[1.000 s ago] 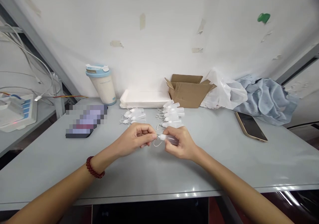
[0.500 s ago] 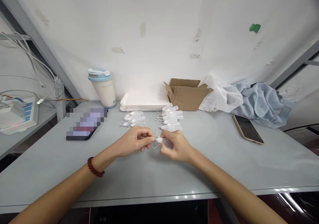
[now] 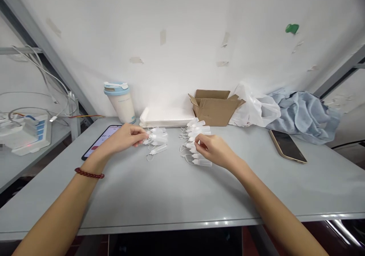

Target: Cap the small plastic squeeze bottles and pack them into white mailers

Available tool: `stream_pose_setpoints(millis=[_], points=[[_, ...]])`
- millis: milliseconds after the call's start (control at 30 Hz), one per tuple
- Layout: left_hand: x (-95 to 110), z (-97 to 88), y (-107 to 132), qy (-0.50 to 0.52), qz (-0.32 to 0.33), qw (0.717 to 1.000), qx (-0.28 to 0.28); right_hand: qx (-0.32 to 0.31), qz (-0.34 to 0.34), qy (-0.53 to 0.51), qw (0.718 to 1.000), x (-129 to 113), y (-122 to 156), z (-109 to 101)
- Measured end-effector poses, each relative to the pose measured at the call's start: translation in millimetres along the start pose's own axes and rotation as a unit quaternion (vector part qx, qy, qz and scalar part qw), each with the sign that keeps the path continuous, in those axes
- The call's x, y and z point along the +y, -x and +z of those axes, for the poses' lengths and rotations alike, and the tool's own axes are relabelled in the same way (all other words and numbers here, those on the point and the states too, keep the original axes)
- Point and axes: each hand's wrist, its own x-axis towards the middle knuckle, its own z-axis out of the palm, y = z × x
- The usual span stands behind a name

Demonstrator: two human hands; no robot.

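Observation:
Small white translucent dropper bottles with thin string loops lie in two groups on the grey table [image 3: 171,195]. My left hand [image 3: 121,139] pinches the cap end of a dropper bottle [image 3: 159,136] in the left group. One dropper bottle [image 3: 158,149] lies slightly nearer, its loop trailing left. My right hand [image 3: 213,149] is over the right group, thumb and fingers curled together. It covers part of several bottles, and what its fingertips hold, if anything, is hidden. Just in front of it, another dropper bottle [image 3: 203,162] lies flat at the near end of this column.
Behind the bottles are a stack of white sheets or sleeves [image 3: 168,116], an open cardboard box [image 3: 215,109], a plastic bag [image 3: 253,109] and blue cloth [image 3: 305,113]. A cup [image 3: 121,104] and a phone [image 3: 98,140] stand left; another phone [image 3: 288,146] lies right.
My hands have parted from the middle, where they held a dropper bottle and its loop. The left moved to the left group; the right moved farther back over the right group, where more bottles show.

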Motion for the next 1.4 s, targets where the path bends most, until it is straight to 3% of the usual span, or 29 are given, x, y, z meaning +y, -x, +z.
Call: stream_pose_setpoints(millis=[100,267,500,800,1233,1400], points=[[-1,1.5,-1,-0.057,-0.012,0.998,-0.024,-0.034,0.012,0.05,0.998,0,0,-1],[-5,5.4,-2,-0.129,-0.002,0.986,-0.108,-0.076,0.02,0.072,0.994,2,1,-1],[-2,8.6,1,-0.152,0.029,0.987,-0.031,-0.125,0.027,-0.013,0.992,9,2,0],[-2,38.8,0,-0.197,0.068,0.976,-0.055,-0.196,0.05,-0.033,0.979,14,4,-6],[0,37.8,3,-0.201,0.064,0.975,-0.065,-0.246,0.058,-0.04,0.967,4,6,-2],[-4,38.7,2,-0.182,0.081,0.978,-0.065,-0.209,0.016,-0.019,0.978,2,8,5]])
